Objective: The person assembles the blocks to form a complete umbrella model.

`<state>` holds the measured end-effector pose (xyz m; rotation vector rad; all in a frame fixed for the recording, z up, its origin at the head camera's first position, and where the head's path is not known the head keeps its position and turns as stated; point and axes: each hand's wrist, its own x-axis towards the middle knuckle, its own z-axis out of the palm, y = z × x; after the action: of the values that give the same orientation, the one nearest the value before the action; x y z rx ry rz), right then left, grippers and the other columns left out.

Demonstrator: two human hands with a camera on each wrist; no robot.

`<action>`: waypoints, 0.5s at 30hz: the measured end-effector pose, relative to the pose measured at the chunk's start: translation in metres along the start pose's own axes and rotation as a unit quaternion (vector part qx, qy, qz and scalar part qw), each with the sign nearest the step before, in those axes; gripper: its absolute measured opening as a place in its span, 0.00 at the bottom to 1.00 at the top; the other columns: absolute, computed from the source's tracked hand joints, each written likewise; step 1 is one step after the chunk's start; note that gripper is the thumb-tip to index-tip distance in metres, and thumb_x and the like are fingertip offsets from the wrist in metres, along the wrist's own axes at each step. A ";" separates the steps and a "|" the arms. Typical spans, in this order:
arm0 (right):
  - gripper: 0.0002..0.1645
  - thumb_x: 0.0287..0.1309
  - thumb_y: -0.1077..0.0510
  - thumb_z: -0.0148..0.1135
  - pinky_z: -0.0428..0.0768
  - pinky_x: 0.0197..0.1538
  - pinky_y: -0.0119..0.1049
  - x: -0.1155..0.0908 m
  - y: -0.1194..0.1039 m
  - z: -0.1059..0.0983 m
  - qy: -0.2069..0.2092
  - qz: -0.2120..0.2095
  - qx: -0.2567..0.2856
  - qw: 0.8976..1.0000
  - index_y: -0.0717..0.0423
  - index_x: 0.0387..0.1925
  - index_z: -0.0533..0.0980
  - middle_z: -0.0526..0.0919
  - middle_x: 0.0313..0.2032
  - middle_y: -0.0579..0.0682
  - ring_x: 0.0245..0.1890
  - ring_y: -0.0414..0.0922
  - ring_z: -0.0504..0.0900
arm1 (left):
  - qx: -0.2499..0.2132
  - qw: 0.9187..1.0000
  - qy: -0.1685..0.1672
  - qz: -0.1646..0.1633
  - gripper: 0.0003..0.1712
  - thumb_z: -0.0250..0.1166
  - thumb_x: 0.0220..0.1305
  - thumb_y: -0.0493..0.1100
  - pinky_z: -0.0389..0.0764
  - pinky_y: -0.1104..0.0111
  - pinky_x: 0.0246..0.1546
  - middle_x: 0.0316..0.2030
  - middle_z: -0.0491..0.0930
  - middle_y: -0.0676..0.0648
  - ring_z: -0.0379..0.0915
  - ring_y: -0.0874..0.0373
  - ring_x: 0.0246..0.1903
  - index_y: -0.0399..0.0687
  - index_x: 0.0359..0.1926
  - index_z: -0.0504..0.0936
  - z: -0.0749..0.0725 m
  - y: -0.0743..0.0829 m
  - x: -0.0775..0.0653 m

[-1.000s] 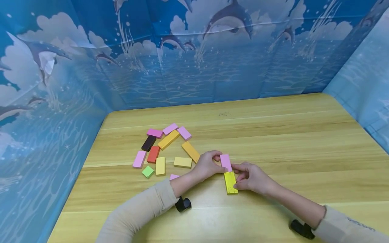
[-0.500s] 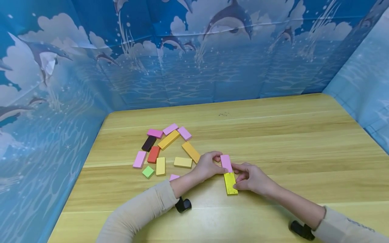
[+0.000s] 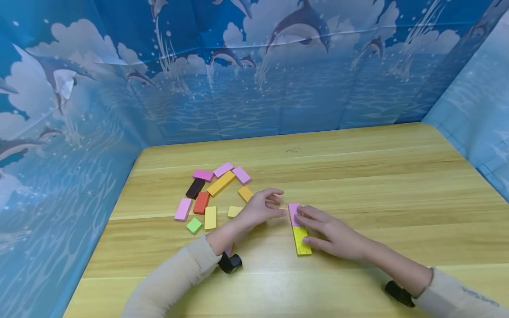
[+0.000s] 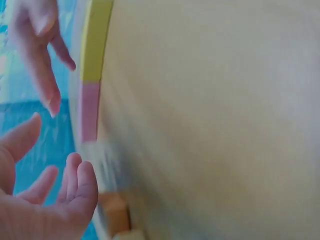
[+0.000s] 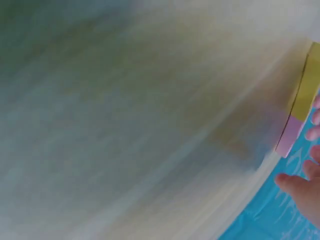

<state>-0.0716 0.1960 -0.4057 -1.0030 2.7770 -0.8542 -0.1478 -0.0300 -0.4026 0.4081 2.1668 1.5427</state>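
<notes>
A pink block [image 3: 293, 215] lies end to end against a bright yellow block [image 3: 301, 242], forming one straight row. The seam between the yellow block [image 4: 96, 40] and the pink block [image 4: 89, 111] also shows in the left wrist view. My right hand [image 3: 338, 236] is over the row's right side, its fingers extended above the pink block and its thumb by the yellow one; contact is unclear. My left hand [image 3: 260, 210] holds nothing, its fingers loosely spread to the left of the pink block. Beneath it, an orange block [image 3: 245, 193] and a pale yellow block [image 3: 234, 212] are partly hidden.
Left of the hands lie several loose blocks, among them a black block [image 3: 195, 188], a red block [image 3: 201, 202], a green block [image 3: 194, 225] and a magenta block [image 3: 203, 175]. The wooden table [image 3: 377, 176] meets blue dolphin-print curtains [image 3: 246, 106] at the back and sides.
My left hand has let go of the pink block and moved left. My right hand has loosened and straightened its fingers over the blocks. The pink and yellow blocks have stayed nearly in place.
</notes>
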 end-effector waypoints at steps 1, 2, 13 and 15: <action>0.35 0.63 0.47 0.56 0.62 0.61 0.56 0.000 0.000 0.001 -0.009 -0.017 -0.028 0.999 0.62 0.65 0.63 0.59 0.67 0.59 0.66 0.57 0.57 | -0.001 1.000 -0.006 -0.001 0.33 0.70 0.53 0.38 0.77 0.64 0.43 0.51 0.74 0.38 0.74 0.50 0.45 0.42 0.60 0.71 -0.005 0.001 0.000; 0.35 0.64 0.46 0.54 0.61 0.61 0.57 0.000 0.000 0.002 -0.017 -0.030 -0.052 0.998 0.61 0.66 0.62 0.57 0.68 0.58 0.67 0.56 0.55 | -0.002 1.000 -0.010 -0.004 0.33 0.70 0.54 0.40 0.77 0.64 0.44 0.52 0.74 0.39 0.74 0.51 0.46 0.42 0.61 0.71 -0.010 0.002 0.000; 0.36 0.67 0.45 0.49 0.60 0.61 0.59 -0.001 0.003 0.007 -0.055 -0.061 -0.140 0.987 0.60 0.68 0.57 0.56 0.69 0.56 0.68 0.53 0.56 | 0.002 1.000 -0.006 0.016 0.32 0.68 0.56 0.39 0.75 0.61 0.47 0.56 0.69 0.36 0.68 0.45 0.53 0.39 0.62 0.69 -0.063 0.006 -0.016; 0.36 0.67 0.45 0.49 0.60 0.61 0.59 -0.001 0.004 0.008 -0.057 -0.062 -0.141 0.986 0.60 0.68 0.58 0.57 0.68 0.56 0.67 0.53 0.57 | 0.011 1.000 -0.009 0.020 0.32 0.67 0.56 0.38 0.75 0.60 0.49 0.56 0.69 0.35 0.67 0.43 0.54 0.39 0.62 0.69 -0.072 0.003 -0.019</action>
<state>-0.0710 0.1954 -0.4146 -1.2350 2.8133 -0.4036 -0.1685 -0.0962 -0.3763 0.4725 2.1767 1.5316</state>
